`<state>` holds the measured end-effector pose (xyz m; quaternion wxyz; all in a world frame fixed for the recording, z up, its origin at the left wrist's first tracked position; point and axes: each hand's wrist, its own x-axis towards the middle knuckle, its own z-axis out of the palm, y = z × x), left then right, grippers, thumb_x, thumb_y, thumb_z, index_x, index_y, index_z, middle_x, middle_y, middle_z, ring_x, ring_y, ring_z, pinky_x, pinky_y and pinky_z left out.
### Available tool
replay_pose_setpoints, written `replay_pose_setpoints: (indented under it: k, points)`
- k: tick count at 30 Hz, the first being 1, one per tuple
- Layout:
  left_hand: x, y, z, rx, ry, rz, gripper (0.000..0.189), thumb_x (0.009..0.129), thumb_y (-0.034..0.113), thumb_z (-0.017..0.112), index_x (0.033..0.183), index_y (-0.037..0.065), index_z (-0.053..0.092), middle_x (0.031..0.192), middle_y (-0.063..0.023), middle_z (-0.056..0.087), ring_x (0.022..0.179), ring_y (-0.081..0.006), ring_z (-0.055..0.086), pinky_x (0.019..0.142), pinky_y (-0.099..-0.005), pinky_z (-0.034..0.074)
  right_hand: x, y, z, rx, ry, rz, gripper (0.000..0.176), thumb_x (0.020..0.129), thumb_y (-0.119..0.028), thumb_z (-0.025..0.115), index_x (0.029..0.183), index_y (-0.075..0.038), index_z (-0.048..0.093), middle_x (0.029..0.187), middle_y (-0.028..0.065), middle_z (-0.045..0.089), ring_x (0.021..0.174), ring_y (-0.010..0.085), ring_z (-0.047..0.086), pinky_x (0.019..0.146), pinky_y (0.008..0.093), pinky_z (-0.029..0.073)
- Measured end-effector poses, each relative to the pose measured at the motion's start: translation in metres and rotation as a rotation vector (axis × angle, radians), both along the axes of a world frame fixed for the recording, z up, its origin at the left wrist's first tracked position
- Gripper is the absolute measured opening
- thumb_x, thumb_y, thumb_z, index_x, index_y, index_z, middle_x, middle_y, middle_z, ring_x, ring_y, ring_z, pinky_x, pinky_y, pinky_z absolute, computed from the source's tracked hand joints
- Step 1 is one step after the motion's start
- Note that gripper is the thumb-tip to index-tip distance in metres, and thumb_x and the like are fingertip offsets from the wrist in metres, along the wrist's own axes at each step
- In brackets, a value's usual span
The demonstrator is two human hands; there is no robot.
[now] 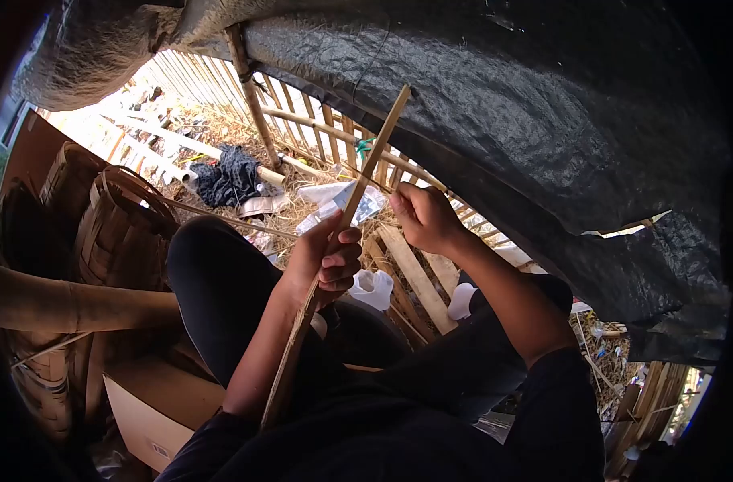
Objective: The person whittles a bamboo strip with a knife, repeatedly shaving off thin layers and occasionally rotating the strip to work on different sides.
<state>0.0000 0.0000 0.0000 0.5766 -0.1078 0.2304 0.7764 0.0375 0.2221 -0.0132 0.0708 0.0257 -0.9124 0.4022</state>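
My left hand [326, 259] is wrapped round a long flat bamboo strip [374, 157], which slants from my lap up toward the black tarp. To the right of the strip, my right hand [424, 217] is closed at the end of a thin dark piece [369, 180] that crosses the strip above my left hand. Whether this thin piece is a blade or a sliver is too small to tell. Both forearms are over my bent legs in dark trousers.
A cardboard box [154, 410] and woven baskets [118, 229] stand at the left, with a thick bamboo pole [85, 308] across them. Black tarp [527, 120] hangs above and right. Wooden planks [419, 277], dark cloth [228, 178] and a bamboo fence [302, 120] are ahead.
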Motion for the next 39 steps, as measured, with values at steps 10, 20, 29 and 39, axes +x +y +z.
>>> replay_pose_setpoints:
  k: [10, 20, 29, 39]
  points:
    - [0.024, -0.008, -0.004, -0.25, 0.333, -0.03, 0.039, 0.104, 0.04, 0.031, 0.09, 0.009, 0.051, 0.049, 0.0014, 0.036, 0.033, -0.0072, 0.027, 0.029, -0.0208, 0.022, 0.013, -0.036, 0.007, -0.066, 0.045, 0.131, 0.028, 0.091, -0.026, 0.057, 0.075, -0.002, 0.059, 0.057, 0.0123, 0.058, 0.052, 0.03, 0.06, 0.052, 0.0388, 0.044]
    - [0.036, -0.019, -0.005, -0.411, 0.486, -0.046, 0.045, 0.102, 0.045, 0.037, 0.085, 0.006, 0.051, 0.054, 0.004, 0.039, 0.037, -0.0077, 0.032, 0.036, -0.0232, 0.029, 0.016, -0.041, -0.007, 0.191, 0.152, 0.158, 0.029, 0.088, -0.026, 0.059, 0.066, -0.005, 0.058, 0.052, 0.012, 0.056, 0.051, 0.0319, 0.061, 0.05, 0.0403, 0.048]
    - [0.036, -0.02, -0.009, -0.469, 0.559, -0.054, 0.044, 0.101, 0.046, 0.041, 0.086, 0.007, 0.054, 0.05, 0.0024, 0.039, 0.035, -0.0073, 0.03, 0.035, -0.0231, 0.025, 0.019, -0.041, -0.018, 0.204, 0.117, 0.137, 0.035, 0.088, -0.029, 0.059, 0.062, -0.006, 0.055, 0.049, 0.0122, 0.054, 0.048, 0.0321, 0.06, 0.05, 0.0411, 0.048]
    - [0.039, -0.018, -0.011, -0.546, 0.625, -0.084, 0.046, 0.101, 0.047, 0.04, 0.088, 0.005, 0.054, 0.05, 0.0028, 0.039, 0.036, -0.0071, 0.031, 0.036, -0.024, 0.027, 0.017, -0.034, -0.021, 0.281, 0.12, 0.161, 0.038, 0.088, -0.032, 0.059, 0.061, -0.005, 0.057, 0.05, 0.0131, 0.055, 0.049, 0.0328, 0.061, 0.05, 0.0413, 0.049]
